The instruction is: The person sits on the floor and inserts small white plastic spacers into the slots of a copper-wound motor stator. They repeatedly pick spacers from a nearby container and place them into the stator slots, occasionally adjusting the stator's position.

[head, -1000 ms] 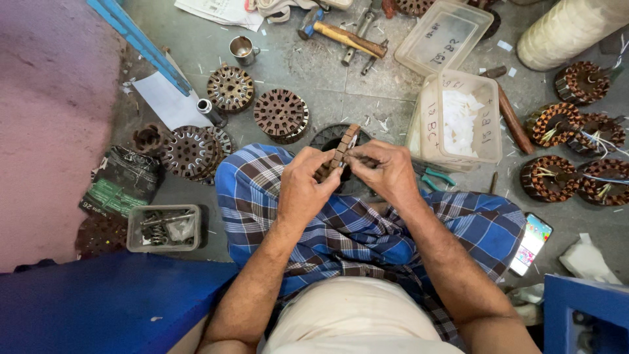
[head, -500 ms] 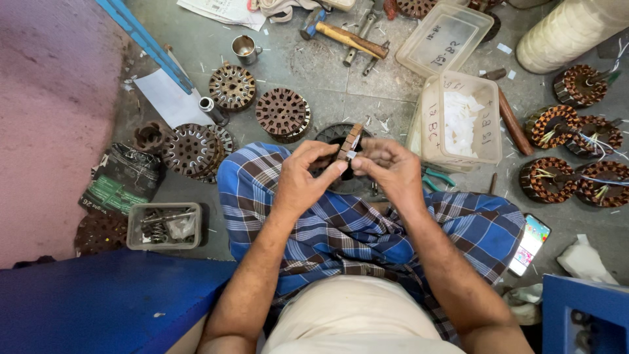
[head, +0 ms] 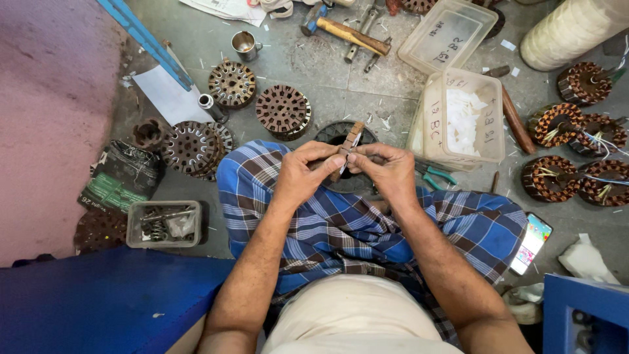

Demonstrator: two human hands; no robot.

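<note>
My left hand (head: pixel 306 169) and my right hand (head: pixel 385 168) meet over my lap, above a blue checked cloth (head: pixel 367 223). Together they pinch a small brown wooden stick (head: pixel 350 141) with a thin white strip against it. The stick points up and away from me. Under my hands a dark round stator (head: pixel 335 133) lies on the floor, mostly hidden.
Bare rusty stator cores (head: pixel 282 110) lie at the left. Copper-wound stators (head: pixel 557 177) are at the right. A clear tub of white paper slips (head: pixel 462 118), a lid (head: pixel 448 36), a hammer (head: pixel 347 29), a steel cup (head: pixel 244 43), a small parts tray (head: pixel 164 223) and a phone (head: pixel 532 242) surround me.
My hands stay together on the stick with only small finger shifts. The view has drifted slightly.
</note>
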